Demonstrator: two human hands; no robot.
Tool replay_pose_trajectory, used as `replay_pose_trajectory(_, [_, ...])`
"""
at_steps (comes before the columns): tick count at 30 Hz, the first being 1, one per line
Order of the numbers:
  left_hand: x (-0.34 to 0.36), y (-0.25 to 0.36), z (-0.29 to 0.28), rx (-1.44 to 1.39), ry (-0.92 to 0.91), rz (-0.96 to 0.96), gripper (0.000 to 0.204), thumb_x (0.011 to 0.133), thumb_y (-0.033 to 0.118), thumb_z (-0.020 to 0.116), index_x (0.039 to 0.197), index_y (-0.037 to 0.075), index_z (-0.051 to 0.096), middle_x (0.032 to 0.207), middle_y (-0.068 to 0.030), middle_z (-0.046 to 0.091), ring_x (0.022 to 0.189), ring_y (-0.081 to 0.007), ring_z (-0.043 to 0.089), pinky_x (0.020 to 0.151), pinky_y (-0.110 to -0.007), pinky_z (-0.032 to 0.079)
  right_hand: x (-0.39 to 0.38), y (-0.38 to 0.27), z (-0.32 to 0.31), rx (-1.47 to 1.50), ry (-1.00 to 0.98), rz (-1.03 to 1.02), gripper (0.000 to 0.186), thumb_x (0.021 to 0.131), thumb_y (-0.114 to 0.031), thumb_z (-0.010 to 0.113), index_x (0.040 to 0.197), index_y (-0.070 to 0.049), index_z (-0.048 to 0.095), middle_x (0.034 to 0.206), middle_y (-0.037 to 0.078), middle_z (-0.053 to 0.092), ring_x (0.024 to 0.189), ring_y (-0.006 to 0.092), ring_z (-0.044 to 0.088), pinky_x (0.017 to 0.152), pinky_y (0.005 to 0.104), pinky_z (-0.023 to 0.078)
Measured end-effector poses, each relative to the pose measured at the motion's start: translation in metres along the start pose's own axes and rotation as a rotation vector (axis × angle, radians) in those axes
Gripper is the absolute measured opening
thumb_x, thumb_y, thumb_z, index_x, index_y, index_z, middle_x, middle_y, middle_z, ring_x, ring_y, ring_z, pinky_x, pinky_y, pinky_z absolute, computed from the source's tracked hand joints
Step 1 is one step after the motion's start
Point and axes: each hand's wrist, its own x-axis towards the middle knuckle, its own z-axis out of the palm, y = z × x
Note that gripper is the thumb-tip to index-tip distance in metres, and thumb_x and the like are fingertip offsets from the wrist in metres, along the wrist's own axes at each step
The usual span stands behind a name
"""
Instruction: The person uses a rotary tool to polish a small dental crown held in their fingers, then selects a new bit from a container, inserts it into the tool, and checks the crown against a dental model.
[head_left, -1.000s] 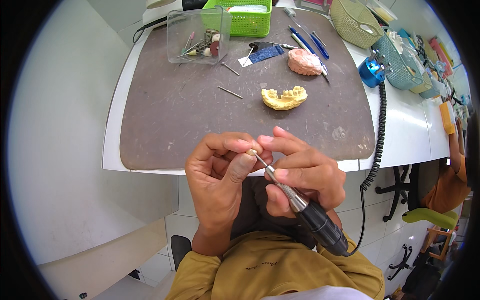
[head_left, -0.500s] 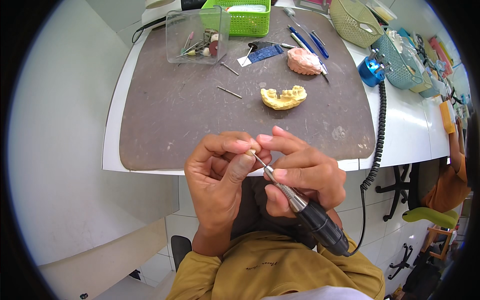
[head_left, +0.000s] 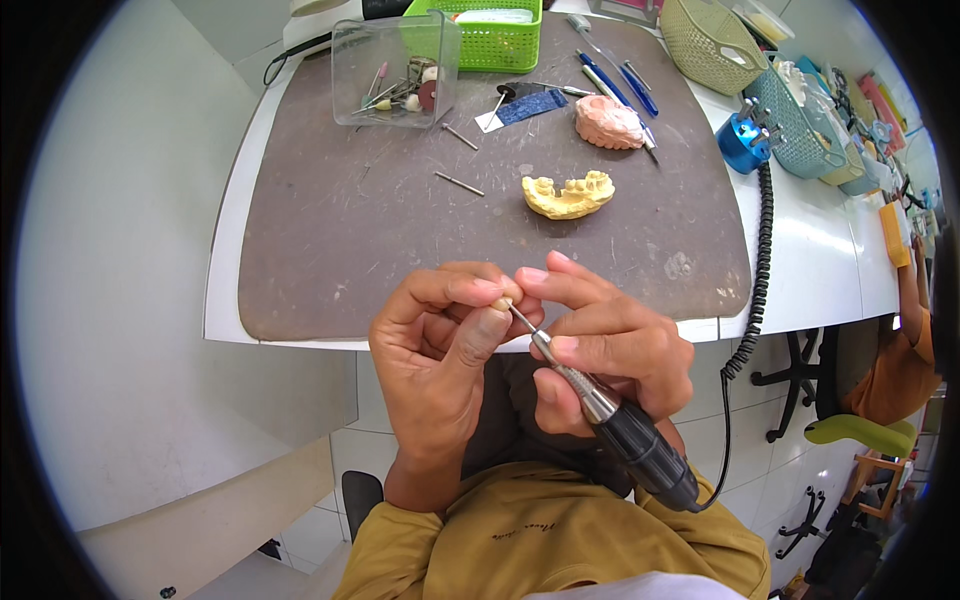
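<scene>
In the middle foreground my left hand pinches a small cream-coloured piece, like a tooth crown, between fingertips and thumb. My right hand grips a black and silver rotary handpiece, whose thin metal bit meets that piece. Both hands' fingertips are very close, partly hiding the piece. Beyond them on a brown mat lie a yellow dental model, a pink dental model and loose metal burs.
A clear box of burs, green basket, pens and blue strip sit behind. A blue holder, coiled cord and baskets stand right. A co-worker's arm and orange sleeve show at far right.
My hands stay in nearly the same place with the piece and handpiece held; only my right hand's fingers and the handpiece shift very slightly.
</scene>
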Motion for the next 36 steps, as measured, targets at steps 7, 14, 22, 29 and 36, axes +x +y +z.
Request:
replay_pose_trajectory(7, [-0.001,0.001,0.002,-0.024,0.020,-0.014,0.014,0.088,-0.004,0.069,0.098,-0.001,0.061,0.099,-0.0159,0.065,0.090,-0.0219,0.070,0.082,-0.035,0.061,-0.003,0.006,-0.009,0.097,0.058,0.055,0.028,0.085,-0.017,0.076,0.100,-0.003,0.058,0.087,0.015,0.067,0.098,0.0348,0.070,0.085,0.0447,0.057])
replay_pose_trajectory(14, [0.001,-0.002,-0.001,0.012,-0.035,0.022,0.016,0.085,-0.007,0.071,0.095,-0.001,0.061,0.099,-0.0162,0.066,0.091,-0.0211,0.070,0.081,-0.035,0.061,0.019,0.000,-0.005,0.384,0.113,0.473,0.038,0.076,-0.016,0.087,0.103,-0.003,0.062,0.083,0.001,0.064,0.069,0.0032,0.056,0.059,0.0185,0.044])
replay_pose_trajectory(22, [0.001,0.001,0.002,0.066,-0.071,0.010,0.012,0.086,-0.006,0.070,0.095,-0.003,0.062,0.099,-0.0172,0.067,0.091,-0.0213,0.069,0.082,-0.036,0.063,0.023,-0.002,-0.007,0.344,0.006,0.648,0.023,0.084,-0.011,0.078,0.100,-0.003,0.062,0.085,0.003,0.066,0.073,0.0057,0.060,0.064,0.0205,0.048])
replay_pose_trajectory(29, [0.001,0.000,0.001,-0.002,-0.030,-0.002,0.013,0.086,-0.006,0.070,0.095,-0.002,0.061,0.098,-0.0162,0.066,0.091,-0.0202,0.068,0.082,-0.036,0.063,0.017,0.001,-0.009,0.295,-0.026,0.516,0.020,0.085,-0.009,0.074,0.101,-0.001,0.064,0.089,0.005,0.067,0.076,0.0075,0.062,0.069,0.0228,0.052])
replay_pose_trajectory(36, [0.001,-0.001,-0.006,0.042,-0.076,0.033,0.015,0.085,-0.007,0.070,0.096,-0.002,0.061,0.098,-0.0153,0.065,0.091,-0.0201,0.068,0.084,-0.036,0.062,0.017,-0.001,-0.009,0.291,-0.047,0.531,0.022,0.086,-0.010,0.075,0.103,-0.001,0.065,0.091,0.005,0.068,0.076,0.0065,0.061,0.068,0.0222,0.050])
